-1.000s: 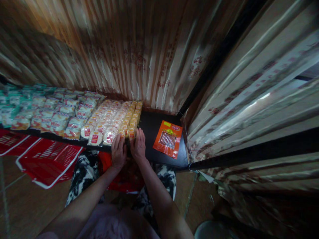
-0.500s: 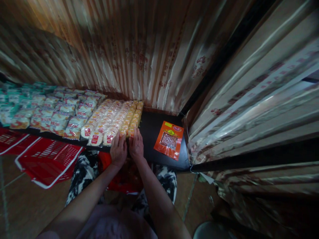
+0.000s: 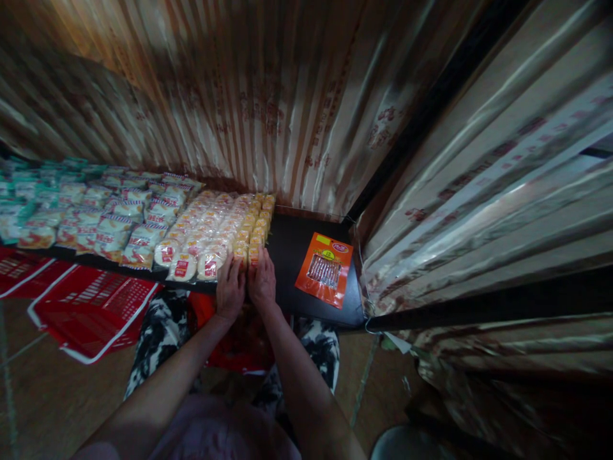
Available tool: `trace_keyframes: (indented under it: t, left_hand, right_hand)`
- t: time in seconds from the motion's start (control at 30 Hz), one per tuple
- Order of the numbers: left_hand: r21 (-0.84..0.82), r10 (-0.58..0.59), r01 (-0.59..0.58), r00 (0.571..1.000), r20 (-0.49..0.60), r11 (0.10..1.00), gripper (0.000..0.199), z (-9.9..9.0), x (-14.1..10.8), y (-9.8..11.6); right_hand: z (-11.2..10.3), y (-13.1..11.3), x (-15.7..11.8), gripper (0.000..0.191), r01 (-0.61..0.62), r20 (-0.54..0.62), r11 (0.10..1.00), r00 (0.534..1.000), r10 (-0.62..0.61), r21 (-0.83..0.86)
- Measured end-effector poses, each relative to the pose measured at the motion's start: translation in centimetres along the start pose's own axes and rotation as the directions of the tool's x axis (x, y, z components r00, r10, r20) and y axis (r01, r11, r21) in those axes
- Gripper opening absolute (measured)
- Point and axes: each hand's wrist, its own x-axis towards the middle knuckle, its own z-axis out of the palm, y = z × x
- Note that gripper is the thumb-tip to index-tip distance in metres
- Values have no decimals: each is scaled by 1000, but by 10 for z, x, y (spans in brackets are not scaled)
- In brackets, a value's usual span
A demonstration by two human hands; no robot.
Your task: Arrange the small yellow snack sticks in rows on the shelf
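Rows of small yellow-wrapped snack packets stand at the right end of a long line of packaged food on a black shelf. At the near end of these rows, my left hand has its fingers curled against the front yellow packets. Right beside it, my right hand grips the front packet of the rightmost row. Its fingertips point away from me. Both hands partly cover the packets they touch. Left of them lie round white cakes in clear wrappers with red labels.
An orange snack pouch lies flat on the shelf to the right. White-and-blue bags and green packets fill the left. Red baskets sit below the shelf edge. A pleated curtain hangs behind, with another at right.
My left hand has shifted slightly right, closer to my right hand, along the front of the yellow packets. My right hand stays nearly in place.
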Motion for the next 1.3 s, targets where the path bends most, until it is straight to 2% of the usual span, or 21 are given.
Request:
trace_keyframes:
  t: [0.23, 0.43, 0.67, 1.07, 1.3]
  left_hand:
    - [6, -31, 31, 999, 13, 999, 38, 1, 5, 2]
    - [-17, -17, 17, 999, -32, 1000, 31, 1, 12, 3]
    - [-42, -117, 119, 993, 28, 992, 30, -1, 14, 5]
    - [9, -91, 90, 995, 42, 996, 25, -1, 14, 6]
    - [23, -64, 63, 997, 39, 998, 26, 0, 5, 2]
  right_hand:
    - [-3, -2, 1, 52, -25, 10, 1000, 1000, 25, 9]
    - [-4, -3, 1, 53, -14, 16, 1000, 1000, 14, -1]
    - [-5, -6, 2, 53, -26, 35, 1000, 999, 27, -14]
    - [-7, -7, 2, 55, -43, 40, 999, 998, 44, -26]
    - [-4, -4, 1, 58, -42, 37, 999, 998, 42, -22]
